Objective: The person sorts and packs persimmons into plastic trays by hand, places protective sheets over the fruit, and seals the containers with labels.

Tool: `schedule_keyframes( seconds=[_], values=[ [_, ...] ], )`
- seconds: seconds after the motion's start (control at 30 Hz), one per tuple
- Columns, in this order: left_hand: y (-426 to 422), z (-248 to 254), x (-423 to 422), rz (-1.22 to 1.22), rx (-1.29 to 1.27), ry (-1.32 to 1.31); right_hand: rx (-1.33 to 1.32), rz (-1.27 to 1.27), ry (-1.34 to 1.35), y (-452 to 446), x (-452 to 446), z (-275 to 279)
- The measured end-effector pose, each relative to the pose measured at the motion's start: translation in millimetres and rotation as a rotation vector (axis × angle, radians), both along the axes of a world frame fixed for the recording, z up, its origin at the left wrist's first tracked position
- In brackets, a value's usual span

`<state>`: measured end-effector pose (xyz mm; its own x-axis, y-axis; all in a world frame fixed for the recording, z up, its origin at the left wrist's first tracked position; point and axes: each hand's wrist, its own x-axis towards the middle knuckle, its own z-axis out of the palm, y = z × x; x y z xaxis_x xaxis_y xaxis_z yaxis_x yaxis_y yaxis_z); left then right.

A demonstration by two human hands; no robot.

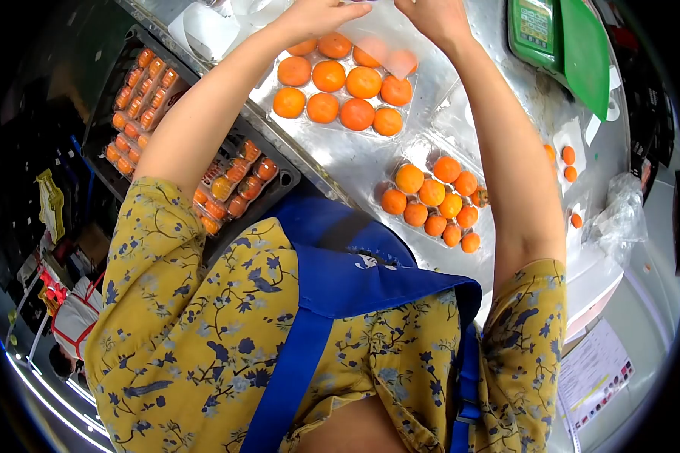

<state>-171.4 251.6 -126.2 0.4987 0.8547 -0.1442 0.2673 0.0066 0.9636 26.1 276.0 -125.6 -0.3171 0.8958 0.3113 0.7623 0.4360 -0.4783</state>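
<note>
The large fruit tray (331, 127) sits on the surface (524, 102), whose edge runs just left of it. Bare metal opens to its right, past our right forearm (495, 113). Beyond it, our left hand (319, 15) and right hand (435, 16) are cropped; we cannot tell whether their fingers are apart. A pale sheen veils two far fruits (402, 63).
</note>
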Motion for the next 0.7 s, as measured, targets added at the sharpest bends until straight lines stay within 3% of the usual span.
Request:
schedule_keyframes(
  seconds=[0.07, 0.13, 0.27, 0.4, 0.43, 0.7],
  values=[
    [0.5, -31.7, -4.0, 0.013, -0.034, -0.12, 0.127, -0.012, 0.208, -22.8, -1.6, 22.5],
    [0.0, -42.0, -6.7, 0.03, -0.022, -0.147, -0.072, -0.107, 0.1, -52.2, 8.1, 40.0],
    [1.5, -53.8, -13.3, 0.034, 0.092, 0.014, -0.284, -0.261, 0.29, -128.5, 25.3, 34.2],
    [19.0, -87.3, -22.7, -0.022, 0.353, 0.197, -0.45, -0.243, 0.21, -182.4, 39.0, 29.2],
    [23.4, -92.9, -23.4, -0.037, 0.449, 0.254, -0.436, -0.222, 0.162, -191.4, 40.3, 25.8],
    [45.6, -120.3, -33.6, 0.003, 0.406, 0.47, -0.315, -0.138, 0.101, -214.8, 13.0, 23.0]
  ],
)
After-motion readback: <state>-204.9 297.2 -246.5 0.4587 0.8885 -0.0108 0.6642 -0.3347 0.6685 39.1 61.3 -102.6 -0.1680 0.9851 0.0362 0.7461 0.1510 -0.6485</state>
